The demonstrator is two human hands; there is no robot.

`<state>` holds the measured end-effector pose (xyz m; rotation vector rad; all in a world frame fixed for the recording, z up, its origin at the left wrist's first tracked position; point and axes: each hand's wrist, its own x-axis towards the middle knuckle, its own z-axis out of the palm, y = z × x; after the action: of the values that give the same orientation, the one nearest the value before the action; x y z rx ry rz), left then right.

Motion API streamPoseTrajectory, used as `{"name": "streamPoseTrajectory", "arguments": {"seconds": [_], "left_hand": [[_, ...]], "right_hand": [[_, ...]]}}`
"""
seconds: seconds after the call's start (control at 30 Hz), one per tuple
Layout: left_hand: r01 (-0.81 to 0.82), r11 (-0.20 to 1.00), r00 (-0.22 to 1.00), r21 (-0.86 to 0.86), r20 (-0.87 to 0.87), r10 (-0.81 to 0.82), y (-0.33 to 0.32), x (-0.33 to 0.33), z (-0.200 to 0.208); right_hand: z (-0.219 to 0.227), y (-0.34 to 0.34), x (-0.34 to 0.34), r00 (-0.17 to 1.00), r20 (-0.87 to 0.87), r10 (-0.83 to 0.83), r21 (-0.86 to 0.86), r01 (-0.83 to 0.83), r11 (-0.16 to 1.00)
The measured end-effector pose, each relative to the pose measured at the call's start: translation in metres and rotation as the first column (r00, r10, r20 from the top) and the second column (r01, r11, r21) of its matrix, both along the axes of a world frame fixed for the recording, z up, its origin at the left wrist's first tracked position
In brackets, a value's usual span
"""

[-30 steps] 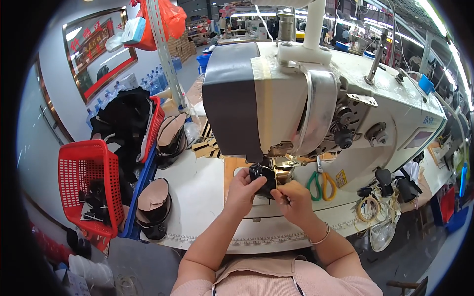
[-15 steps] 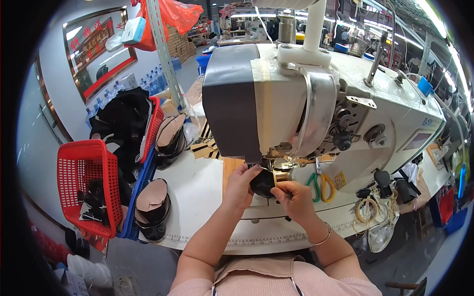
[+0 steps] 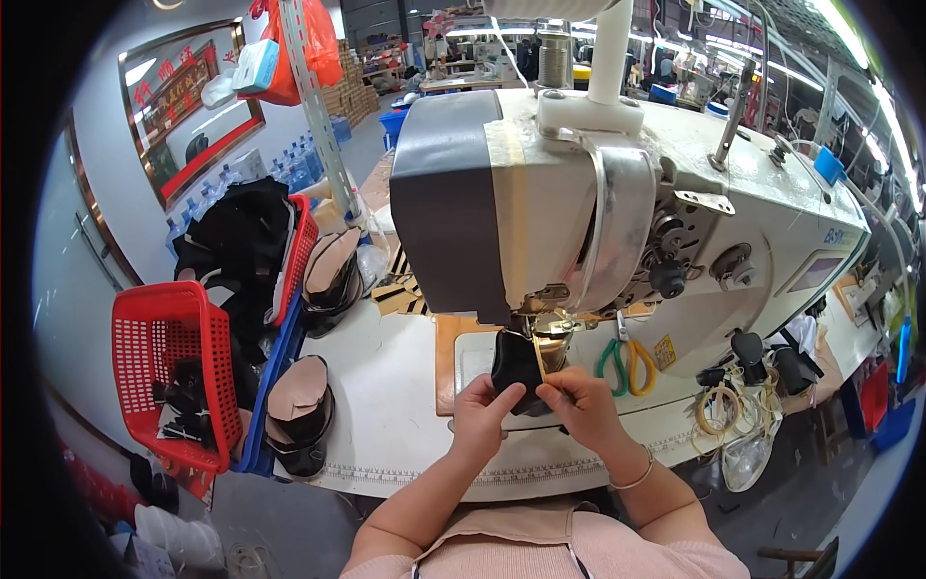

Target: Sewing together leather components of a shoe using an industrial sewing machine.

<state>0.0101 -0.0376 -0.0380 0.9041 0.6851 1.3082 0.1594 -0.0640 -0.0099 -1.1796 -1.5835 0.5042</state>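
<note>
A small black piece of material (image 3: 517, 361) lies beneath the needle area of a large sewing machine (image 3: 540, 212). My left hand (image 3: 485, 413) is closed on the piece's near left edge, its thumb on top. At the near right edge, my right hand (image 3: 585, 407) pinches the same piece, close to a thin pale strip (image 3: 541, 363) running up toward the needle. The fingertips of my two hands almost meet. Just right of the needle area rests a pair of scissors (image 3: 627, 367) with green and yellow handles.
Stacked black pieces with beige linings (image 3: 299, 400) stand at the table's left. Beyond them are a red basket (image 3: 220, 386) of black scraps and a blue tray (image 3: 265, 410). Rolls of pale tape (image 3: 716, 412) and cords lie at the right. A ruler strip (image 3: 386, 478) follows the front edge.
My left hand has come back toward me from beside the needle to the piece's near edge. More of the black piece shows. My right hand has moved slightly nearer me.
</note>
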Motion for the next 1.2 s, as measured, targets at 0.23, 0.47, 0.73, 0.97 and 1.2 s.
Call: {"name": "streamPoseTrajectory", "arguments": {"seconds": [0.23, 0.47, 0.73, 0.97, 1.2], "left_hand": [[-0.031, 0.999, 0.999, 0.037, -0.027, 0.032, 0.015, -0.002, 0.009], [-0.030, 0.998, 0.999, 0.049, -0.039, 0.032, 0.025, -0.001, 0.016], [0.000, 0.991, 0.999, -0.134, 0.047, 0.007, 0.039, 0.001, 0.039], [-0.019, 0.994, 0.999, -0.103, 0.047, 0.024, 0.043, 0.002, 0.039], [0.094, 0.993, 0.991, 0.075, -0.098, -0.086, -0.021, 0.015, -0.006]], "right_hand": [[0.006, 0.002, 0.001, 0.987, 0.153, -0.052, 0.031, 0.048, 0.998], [0.007, 0.004, 0.001, 0.986, 0.147, -0.077, 0.114, 0.060, 0.992], [0.007, 0.009, -0.010, 0.995, -0.012, -0.099, 0.116, 0.099, 0.988], [0.009, 0.015, -0.009, 0.987, -0.021, -0.160, 0.140, 0.161, 0.977], [0.007, 0.017, 0.016, 0.998, -0.055, -0.023, 0.101, 0.028, 0.994]]}}
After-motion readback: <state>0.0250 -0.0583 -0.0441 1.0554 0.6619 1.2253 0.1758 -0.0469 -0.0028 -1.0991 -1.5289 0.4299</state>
